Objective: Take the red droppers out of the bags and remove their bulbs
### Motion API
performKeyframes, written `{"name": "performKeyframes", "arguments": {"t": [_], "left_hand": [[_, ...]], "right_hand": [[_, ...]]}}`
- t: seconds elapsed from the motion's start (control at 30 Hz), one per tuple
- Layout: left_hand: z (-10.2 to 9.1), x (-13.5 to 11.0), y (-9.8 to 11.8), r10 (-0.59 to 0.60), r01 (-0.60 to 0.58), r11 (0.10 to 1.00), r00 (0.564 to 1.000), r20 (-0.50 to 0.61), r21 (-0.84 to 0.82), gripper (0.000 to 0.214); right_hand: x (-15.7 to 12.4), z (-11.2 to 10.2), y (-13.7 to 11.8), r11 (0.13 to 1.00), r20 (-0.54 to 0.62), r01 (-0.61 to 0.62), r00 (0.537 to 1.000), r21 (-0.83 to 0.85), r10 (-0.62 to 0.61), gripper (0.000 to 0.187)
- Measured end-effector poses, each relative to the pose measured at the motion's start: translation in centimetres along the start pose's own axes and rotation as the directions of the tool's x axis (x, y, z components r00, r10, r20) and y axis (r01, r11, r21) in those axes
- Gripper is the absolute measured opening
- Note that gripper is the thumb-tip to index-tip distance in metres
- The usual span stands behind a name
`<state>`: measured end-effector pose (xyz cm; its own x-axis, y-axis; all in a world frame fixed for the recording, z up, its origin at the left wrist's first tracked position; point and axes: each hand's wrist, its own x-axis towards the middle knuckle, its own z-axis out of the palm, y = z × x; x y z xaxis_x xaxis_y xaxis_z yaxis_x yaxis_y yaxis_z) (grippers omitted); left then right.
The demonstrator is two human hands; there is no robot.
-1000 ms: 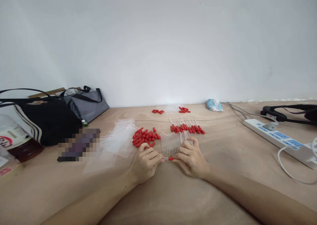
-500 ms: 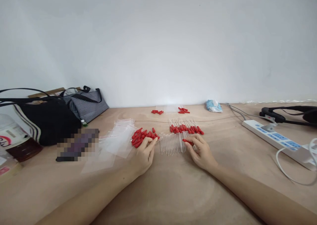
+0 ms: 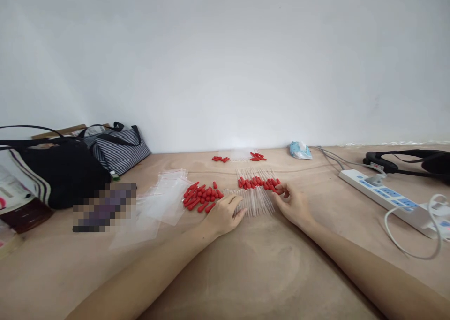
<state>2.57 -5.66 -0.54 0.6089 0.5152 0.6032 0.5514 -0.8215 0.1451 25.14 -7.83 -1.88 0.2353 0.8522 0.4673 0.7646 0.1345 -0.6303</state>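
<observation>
My left hand [image 3: 225, 214] reaches over the left end of a row of thin clear glass tubes [image 3: 258, 205], its thumb apart from its bent fingers; no object shows in it. Left of it lies a pile of loose red rubber bulbs [image 3: 202, 195]. My right hand [image 3: 294, 206] is at the right end of a row of droppers [image 3: 255, 182], glass tubes with red bulbs pointing towards me. Its thumb and fingers close around a red-bulbed dropper [image 3: 275, 190] there, partly hidden by the fingertips.
Clear plastic bags [image 3: 165, 200] lie left of the bulbs, beside a blurred-out flat object [image 3: 108, 207]. Farther left are a black bag [image 3: 66, 170] and a striped bag [image 3: 121, 148]. A power strip [image 3: 383, 193] and a blue packet [image 3: 300, 150] are on the right.
My right hand has moved from above the glass tubes to the right end of the dropper row. My left hand has shifted from the bulb pile onto the tubes' left end.
</observation>
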Motion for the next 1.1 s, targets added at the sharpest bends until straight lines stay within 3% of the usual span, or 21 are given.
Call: {"name": "performKeyframes", "arguments": {"t": [0.17,0.37,0.6,0.8,0.9,1.03,1.1], "left_hand": [[-0.7,-0.2,0.2,0.012,-0.012,0.998,1.000,0.014,-0.055,0.027],[-2.2,-1.1,-0.2,-0.052,0.052,0.999,0.998,0.020,0.016,0.024],[-3.0,-2.3,-0.6,-0.075,0.073,0.995,0.997,0.029,0.061,0.025],[-2.9,-2.1,-0.7,-0.088,0.086,0.994,0.996,0.034,0.070,0.015],[-2.9,-2.1,-0.8,-0.073,0.072,0.995,0.997,0.026,0.064,0.013],[-2.9,-2.2,-0.8,-0.060,0.060,0.995,0.998,-0.005,0.080,0.016],[-2.9,-2.2,-0.9,-0.059,0.062,0.993,0.998,-0.034,0.101,0.022]], "right_hand": [[-0.2,-0.4,-0.7,0.983,0.050,-0.030,0.998,-0.180,0.040,0.021],[-0.1,-0.5,-0.8,0.973,0.129,-0.041,0.989,-0.227,0.071,0.025],[2.9,-0.6,0.1,0.918,-0.043,-0.033,0.999,-0.396,0.017,0.028],[4.7,0.9,1.1,0.874,0.024,0.057,0.998,-0.482,-0.052,0.029],[4.7,1.6,1.2,0.877,-0.018,0.045,0.998,-0.478,-0.061,0.029],[4.2,1.4,0.7,0.919,-0.203,-0.014,0.977,-0.395,-0.072,0.029],[3.3,0.9,0.3,0.948,-0.253,0.040,0.959,-0.317,-0.125,0.029]]}}
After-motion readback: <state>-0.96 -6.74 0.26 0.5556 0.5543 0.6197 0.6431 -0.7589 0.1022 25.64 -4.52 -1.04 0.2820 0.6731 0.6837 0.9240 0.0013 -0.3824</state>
